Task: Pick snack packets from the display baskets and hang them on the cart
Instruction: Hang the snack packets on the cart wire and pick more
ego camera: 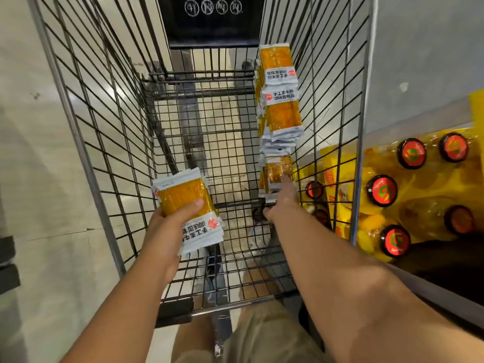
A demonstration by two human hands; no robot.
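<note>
I look down into a black wire shopping cart (110,142). My left hand (167,231) grips a stack of orange snack packets (188,208) with white ends, held over the cart's near left side. Several more orange packets (281,100) hang in a column on the cart's right wall. My right hand (282,203) reaches to the lowest hanging packet (275,171), its index finger stretched out and touching the packet. Whether the other fingers hold anything is hidden.
Outside the cart's right wall stand yellow oil bottles (382,191) with red and black caps, on a low shelf. A black sign panel (212,22) closes the cart's far end. Pale floor (39,179) lies to the left. My legs show below the cart handle.
</note>
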